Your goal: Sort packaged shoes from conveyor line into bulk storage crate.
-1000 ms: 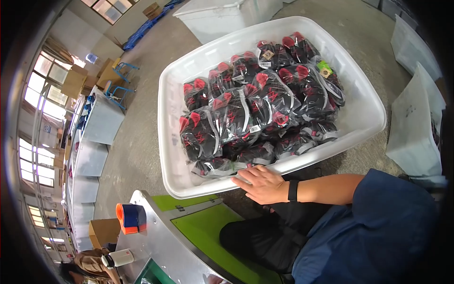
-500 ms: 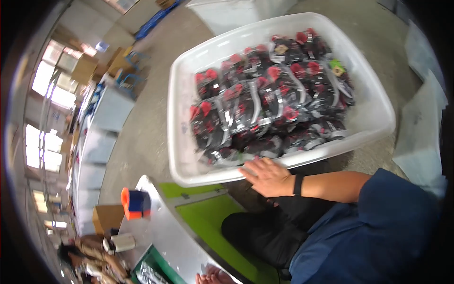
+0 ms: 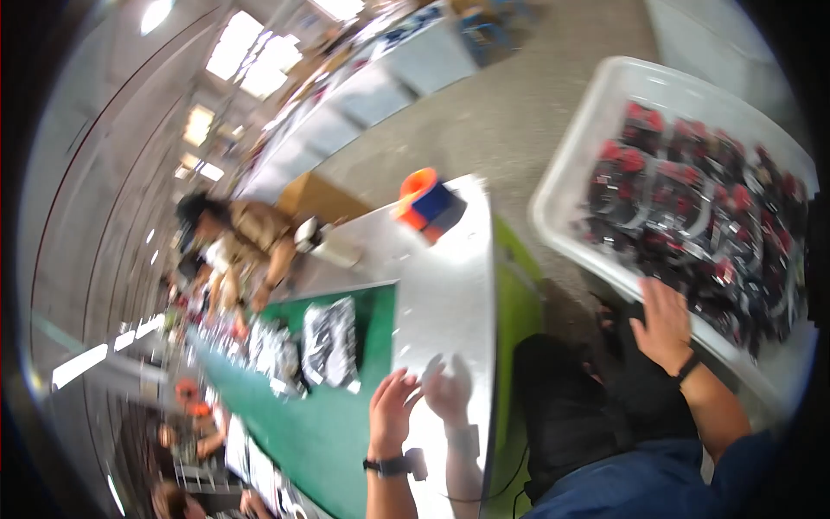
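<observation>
- Your left hand (image 3: pixel 396 406), half spread with its fingers gently bent, is over the border between the metal tabletop (image 3: pixel 445 290) and the green surface (image 3: pixel 346 432); you cannot tell whether it touches.
- Your right hand (image 3: pixel 664 327) is wide, fingers extended against the near rim of the white tub (image 3: pixel 562 186).
- The clear bags (image 3: pixel 679 203) of black-and-red goods fill much of that tub, to your right; they look blurred.
- Silvery packages (image 3: pixel 330 342) lie on the green surface, ahead of your left hand.
- An orange-and-navy roll (image 3: pixel 432 205) stands near the tabletop's far corner.
- Beyond the table are a cardboard box (image 3: pixel 320 197) and a co-worker in brown (image 3: pixel 259 229).
</observation>
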{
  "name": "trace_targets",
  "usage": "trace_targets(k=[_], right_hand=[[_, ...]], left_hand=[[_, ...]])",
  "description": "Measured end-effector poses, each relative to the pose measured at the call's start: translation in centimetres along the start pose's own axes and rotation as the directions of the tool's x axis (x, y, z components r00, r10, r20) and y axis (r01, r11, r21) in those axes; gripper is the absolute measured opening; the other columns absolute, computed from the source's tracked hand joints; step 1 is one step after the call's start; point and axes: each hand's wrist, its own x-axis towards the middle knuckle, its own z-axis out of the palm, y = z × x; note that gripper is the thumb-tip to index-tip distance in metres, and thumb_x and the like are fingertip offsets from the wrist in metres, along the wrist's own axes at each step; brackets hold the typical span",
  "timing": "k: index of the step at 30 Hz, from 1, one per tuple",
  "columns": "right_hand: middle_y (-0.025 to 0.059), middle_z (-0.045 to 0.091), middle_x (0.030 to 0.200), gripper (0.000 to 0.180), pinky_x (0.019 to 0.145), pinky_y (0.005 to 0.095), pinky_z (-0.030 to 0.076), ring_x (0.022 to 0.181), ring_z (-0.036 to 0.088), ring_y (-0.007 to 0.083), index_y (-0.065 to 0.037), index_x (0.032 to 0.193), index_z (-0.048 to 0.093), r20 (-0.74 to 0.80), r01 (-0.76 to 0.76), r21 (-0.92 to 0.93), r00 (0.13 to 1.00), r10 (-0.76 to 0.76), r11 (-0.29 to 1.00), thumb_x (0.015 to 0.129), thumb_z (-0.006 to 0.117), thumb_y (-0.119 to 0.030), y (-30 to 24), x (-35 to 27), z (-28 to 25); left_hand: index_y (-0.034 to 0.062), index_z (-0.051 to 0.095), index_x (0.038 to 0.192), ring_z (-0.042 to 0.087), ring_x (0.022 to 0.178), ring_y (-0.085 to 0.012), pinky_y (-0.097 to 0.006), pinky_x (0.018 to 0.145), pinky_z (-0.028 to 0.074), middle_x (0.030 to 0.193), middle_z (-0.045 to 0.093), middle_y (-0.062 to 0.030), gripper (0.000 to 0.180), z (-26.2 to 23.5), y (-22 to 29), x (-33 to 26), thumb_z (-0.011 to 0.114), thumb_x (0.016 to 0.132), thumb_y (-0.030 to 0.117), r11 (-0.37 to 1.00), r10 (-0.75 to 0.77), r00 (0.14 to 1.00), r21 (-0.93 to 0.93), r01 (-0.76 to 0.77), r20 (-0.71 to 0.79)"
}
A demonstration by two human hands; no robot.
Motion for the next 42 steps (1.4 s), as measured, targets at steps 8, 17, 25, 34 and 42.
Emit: trace_targets(k=[8, 17, 25, 34, 42], right_hand=[[0.0207, 0.047, 0.15, 0.09, 0.116, 0.0505, 0.034, 0.136, 0.046, 0.0396, -0.003, 0.159, 0.034, 0.013, 0.017, -0.083, 1.0, -0.016, 0.996, 0.082, 0.079, -0.017, -0.5, 0.1, 1.1], [0.0192, 0.044, 0.154, 0.092, 0.117, 0.0499, 0.033, 0.14, 0.044, 0.04, -0.006, 0.162, 0.031, 0.011, -0.021, -0.07, 1.0, 0.022, 0.997, 0.082, 0.075, -0.009, -0.6, -0.6, 1.4], [0.0189, 0.043, 0.155, 0.092, 0.117, 0.0484, 0.034, 0.139, 0.045, 0.039, -0.007, 0.163, 0.03, -0.005, -0.005, -0.108, 1.0, 0.004, 0.994, 0.082, 0.075, -0.009, -0.4, -0.3, 2.2], [0.0198, 0.044, 0.155, 0.091, 0.117, 0.0496, 0.034, 0.139, 0.045, 0.0404, -0.006, 0.163, 0.03, -0.001, 0.013, -0.064, 1.0, -0.013, 0.998, 0.084, 0.074, -0.009, -0.5, -0.4, 1.4], [0.021, 0.045, 0.153, 0.094, 0.116, 0.0511, 0.034, 0.138, 0.045, 0.0417, -0.007, 0.163, 0.03, -0.032, 0.024, -0.045, 0.999, -0.026, 0.999, 0.081, 0.077, -0.009, -0.1, -1.2, 1.1]], left_hand=[[-0.0041, 0.061, 0.136, 0.064, 0.12, -0.026, -0.038, 0.104, 0.048, 0.126, 0.069, -0.0141, 0.052, -11.2, 0.9, 10.0, 0.074, 0.095, 0.026, 0.804, 0.46, 0.839, 0.537, -0.254, -0.291], [-0.0002, 0.055, 0.146, 0.048, 0.14, -0.0403, -0.048, 0.118, 0.039, 0.146, 0.058, -0.0207, 0.085, -17.1, 0.2, 16.9, 0.078, 0.082, 0.051, 0.198, 0.681, 0.672, 0.957, 0.213, -0.291], [-0.0083, 0.038, 0.154, 0.035, 0.144, -0.0501, -0.056, 0.122, 0.029, 0.152, 0.043, -0.0296, 0.094, -8.8, -3.7, 8.4, 0.079, 0.086, 0.043, 0.087, 0.784, 0.616, 0.996, 0.022, -0.083], [0.0029, 0.029, 0.16, 0.041, 0.147, -0.0318, -0.044, 0.121, 0.036, 0.163, 0.036, -0.0198, 0.091, -3.8, -4.4, -0.3, 0.069, 0.098, 0.056, 0.829, 0.343, 0.82, -0.263, -0.494, -0.459], [0.013, 0.056, 0.146, 0.06, 0.131, -0.0331, -0.057, 0.115, 0.046, 0.146, 0.062, -0.0069, 0.075, -2.5, -4.9, 0.8, 0.065, 0.095, 0.068, 0.594, 0.058, 0.886, -0.698, -0.4, -0.459]])
